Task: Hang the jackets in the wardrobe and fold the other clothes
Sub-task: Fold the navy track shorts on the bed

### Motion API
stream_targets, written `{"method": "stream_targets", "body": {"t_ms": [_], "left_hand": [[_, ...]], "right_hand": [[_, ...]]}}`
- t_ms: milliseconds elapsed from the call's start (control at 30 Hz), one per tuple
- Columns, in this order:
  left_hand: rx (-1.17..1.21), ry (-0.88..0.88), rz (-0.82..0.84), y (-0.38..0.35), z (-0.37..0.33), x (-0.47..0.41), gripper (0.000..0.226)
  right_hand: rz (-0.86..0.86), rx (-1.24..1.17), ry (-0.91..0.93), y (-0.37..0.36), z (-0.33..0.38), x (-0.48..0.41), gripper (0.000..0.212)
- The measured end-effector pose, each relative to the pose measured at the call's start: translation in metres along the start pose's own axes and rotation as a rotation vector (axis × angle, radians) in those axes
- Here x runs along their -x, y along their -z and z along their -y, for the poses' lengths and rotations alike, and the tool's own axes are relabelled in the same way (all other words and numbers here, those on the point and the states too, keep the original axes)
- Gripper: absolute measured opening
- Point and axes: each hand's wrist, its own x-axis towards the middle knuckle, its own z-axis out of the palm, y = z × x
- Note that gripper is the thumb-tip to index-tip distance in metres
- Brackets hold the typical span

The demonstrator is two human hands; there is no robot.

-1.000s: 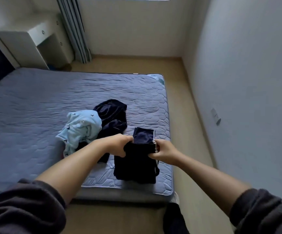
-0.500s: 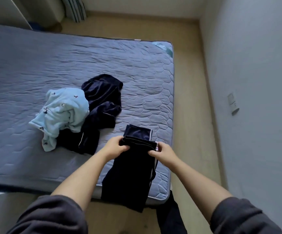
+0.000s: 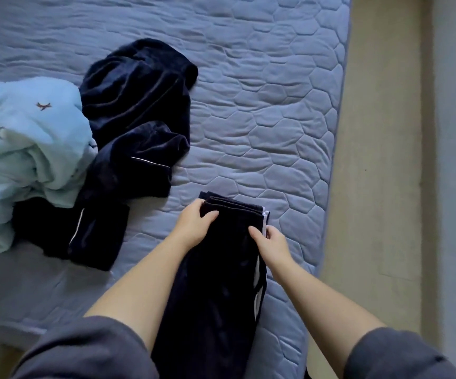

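Navy trousers flat on mattress — left hand grips top corner, right hand pinches striped edge.

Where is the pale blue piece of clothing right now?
In the head view the pale blue garment lies crumpled at the far left of the bed, overlapping the navy garment on its right, left of the dark trousers.

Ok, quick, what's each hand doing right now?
Left hand: grips the top of the dark trousers.
Right hand: pinches their striped right edge.
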Motion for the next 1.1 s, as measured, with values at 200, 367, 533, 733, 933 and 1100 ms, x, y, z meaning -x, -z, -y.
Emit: {"method": "stream_targets", "body": {"t_ms": [200, 367, 533, 733, 933, 1100], "left_hand": [[-0.066, 0.058, -0.037, -0.043, 0.031, -0.072, 0.03], [-0.064, 0.142, -0.08, -0.042, 0.059, -0.064, 0.029], [-0.058, 0.275, 0.056, -0.027, 0.102, -0.01, 0.043], [0.107, 0.342, 0.373, -0.013, 0.166, 0.058, 0.03], [0.148, 0.418, 0.521, 0.005, 0.213, 0.094, 0.014], [0.158, 0.448, 0.471, 0.014, 0.241, 0.119, 0.016]], "right_hand": [[-0.05, 0.092, -0.086, -0.015, -0.052, -0.056, 0.024], [-0.048, 0.062, -0.124, -0.015, -0.066, -0.046, 0.029], [0.055, 0.022, -0.257, -0.01, -0.077, -0.022, 0.028], [0.142, -0.197, -0.413, -0.007, -0.107, 0.011, 0.037], [0.079, -0.478, -0.38, -0.023, -0.144, 0.056, 0.036], [0.238, -0.359, -0.503, -0.04, -0.198, 0.122, 0.027]]}}
